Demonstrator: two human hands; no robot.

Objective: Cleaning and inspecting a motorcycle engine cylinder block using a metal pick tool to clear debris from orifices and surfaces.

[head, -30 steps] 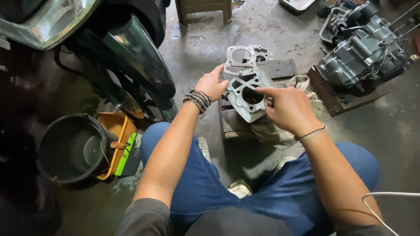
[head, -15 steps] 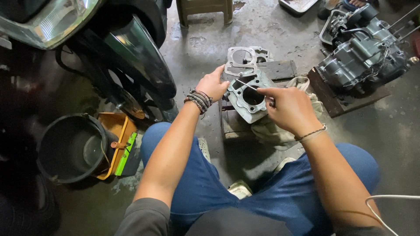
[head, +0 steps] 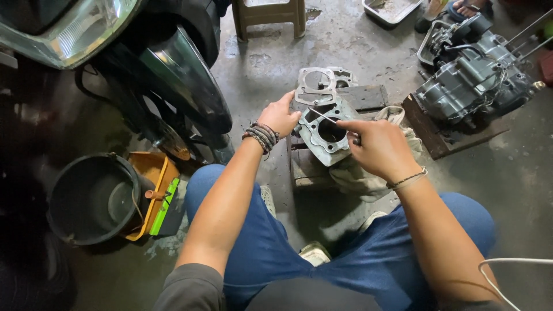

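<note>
Cylinder block [head: 327, 131] was being held up over a wooden block [head: 306, 167] and rag [head: 368, 173], steadied by the left hand [head: 280, 117] with fingers curled on its far-left edge, while a thin metal pick [head: 322, 116] was pinched in the right hand [head: 377, 148] and laid across the top face. Gasket [head: 315, 86] was already off, left on the floor just beyond. Cleanup looked only partly done, and the engine case [head: 475, 80] far right was untouched.
</note>
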